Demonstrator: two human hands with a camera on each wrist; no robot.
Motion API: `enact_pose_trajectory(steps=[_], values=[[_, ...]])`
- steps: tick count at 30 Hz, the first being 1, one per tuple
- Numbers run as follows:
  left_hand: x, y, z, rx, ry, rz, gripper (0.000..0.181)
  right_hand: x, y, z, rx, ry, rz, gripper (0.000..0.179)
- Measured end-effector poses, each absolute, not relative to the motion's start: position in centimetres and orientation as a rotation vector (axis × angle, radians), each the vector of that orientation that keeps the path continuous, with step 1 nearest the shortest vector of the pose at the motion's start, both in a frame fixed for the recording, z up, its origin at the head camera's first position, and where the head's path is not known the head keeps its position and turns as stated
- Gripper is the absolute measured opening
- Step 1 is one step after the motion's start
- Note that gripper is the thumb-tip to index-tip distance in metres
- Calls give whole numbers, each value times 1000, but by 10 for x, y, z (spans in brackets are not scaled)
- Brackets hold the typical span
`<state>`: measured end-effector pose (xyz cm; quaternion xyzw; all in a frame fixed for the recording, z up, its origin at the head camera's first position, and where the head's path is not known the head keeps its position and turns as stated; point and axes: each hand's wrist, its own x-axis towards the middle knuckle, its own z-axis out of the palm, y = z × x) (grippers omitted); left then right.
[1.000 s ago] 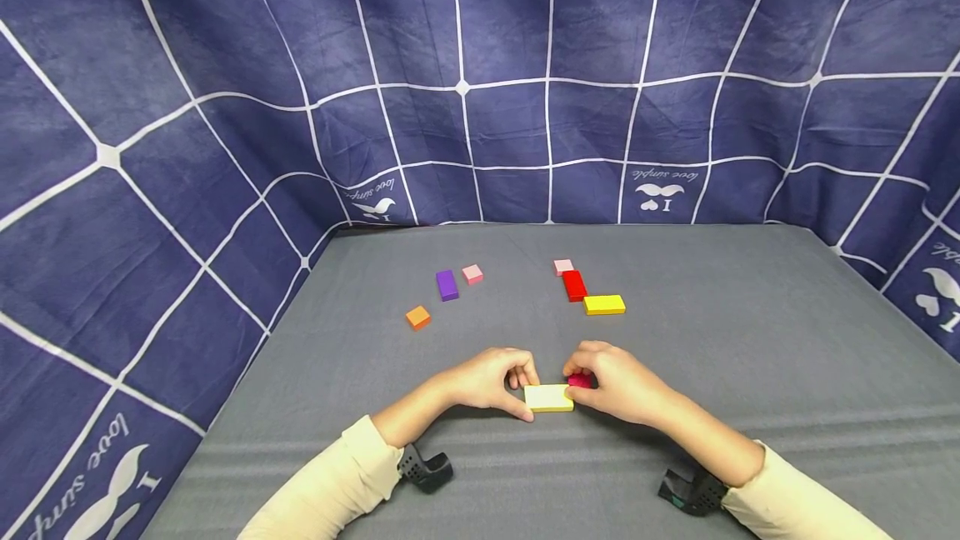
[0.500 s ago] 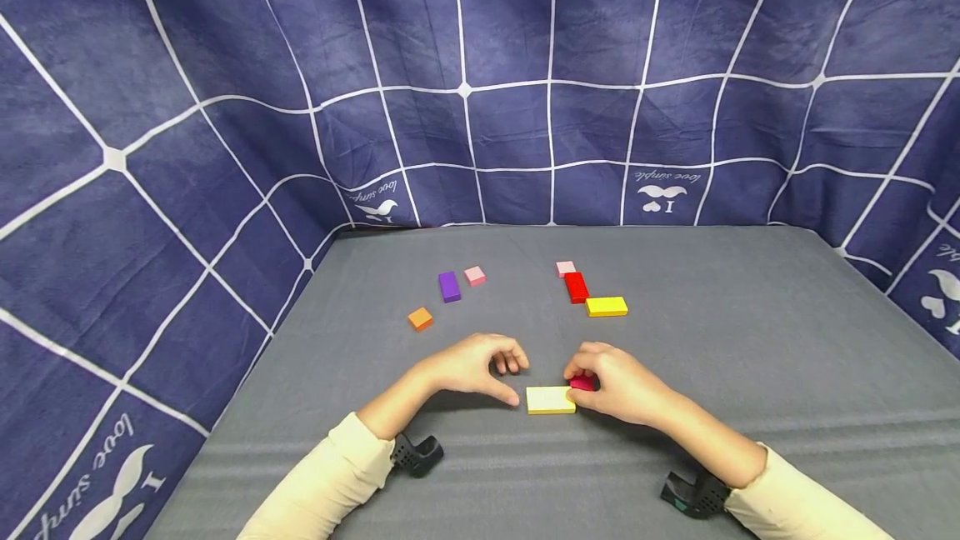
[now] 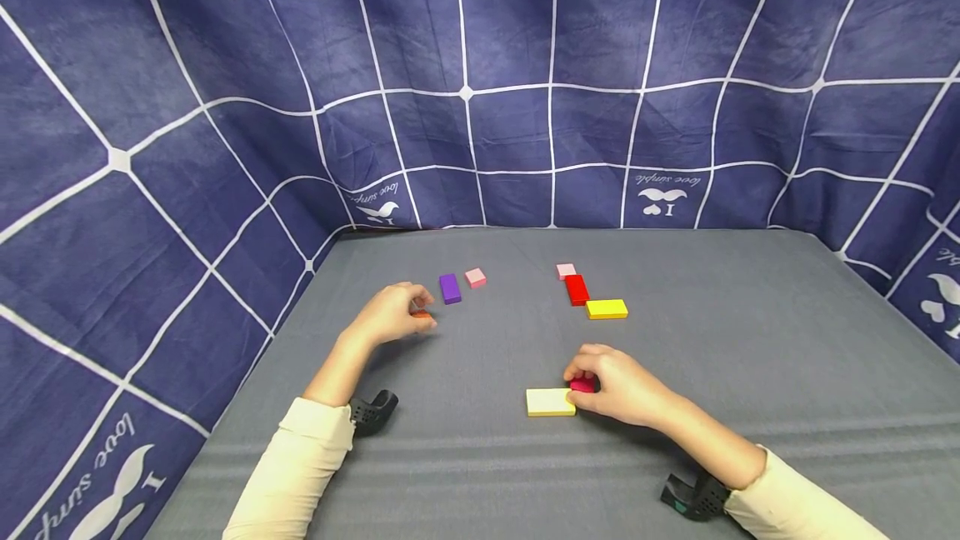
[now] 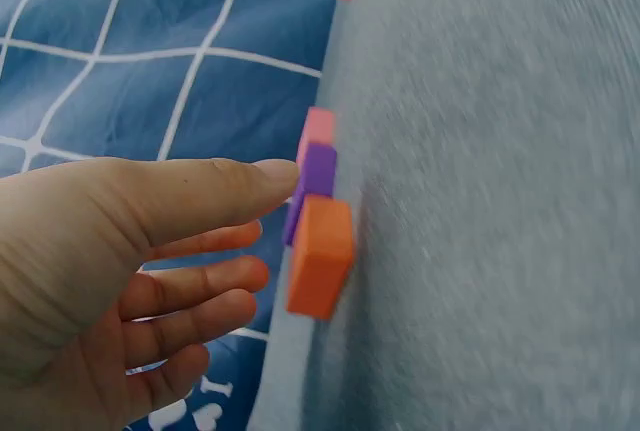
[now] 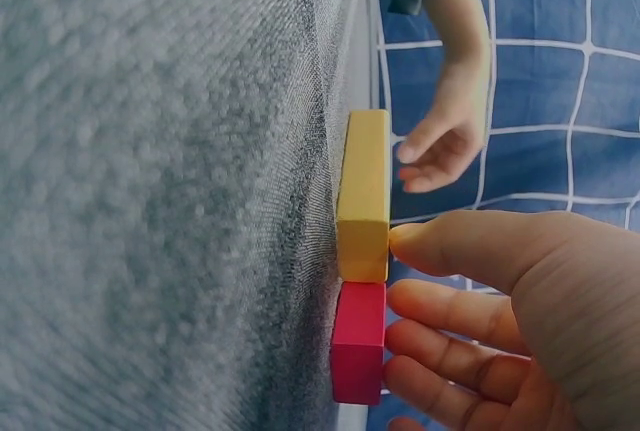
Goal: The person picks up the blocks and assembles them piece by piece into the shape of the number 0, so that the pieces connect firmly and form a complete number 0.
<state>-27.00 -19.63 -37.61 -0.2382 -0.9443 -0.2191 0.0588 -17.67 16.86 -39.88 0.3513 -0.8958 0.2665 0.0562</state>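
- Blue gridded backdrop: behind the work, well apart from the hands.
- Grey tabletop: blocks sit straight on it. No container in any view, so nothing to report inside one.
- Right hand: fingers bent about the crimson block, thumb at the end of the pale yellow block. Can't tell if it's pinching or only touching. My read: it's steadying the pair; light pressure, no twist, or the joint skews.
- Left hand: thumb and fingers spread at the orange block, no pinch on it in the left wrist view. Looks like a reach. I'd come in low, get thumb and fingertips on opposite faces, then close square. Main risk: knocking the purple block just beside it.
- Pale yellow block: lies flat in front of the person, end butted against the crimson block.
- Yellow block: farther back, its end by the red block's near corner.
- Red block: far end at the right pink block.
- Purple block: between the orange block and the left pink block.
- Crimson block: under the right hand, partly hidden.
- Orange block: on the cloth at left, just in front of the left hand's thumb and fingers in the wrist view.
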Motion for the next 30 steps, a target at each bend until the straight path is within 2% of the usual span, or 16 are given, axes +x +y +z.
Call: enact_pose_trajectory(steps=[8,30], values=[[-277,-211,-384,-711,-2910,-682,33,-178,169,-400,1064,-2724,811,13],[-279,-209,-390,-636,-2921,-759,31,-177,169,-399,1072,-2717,808,13]])
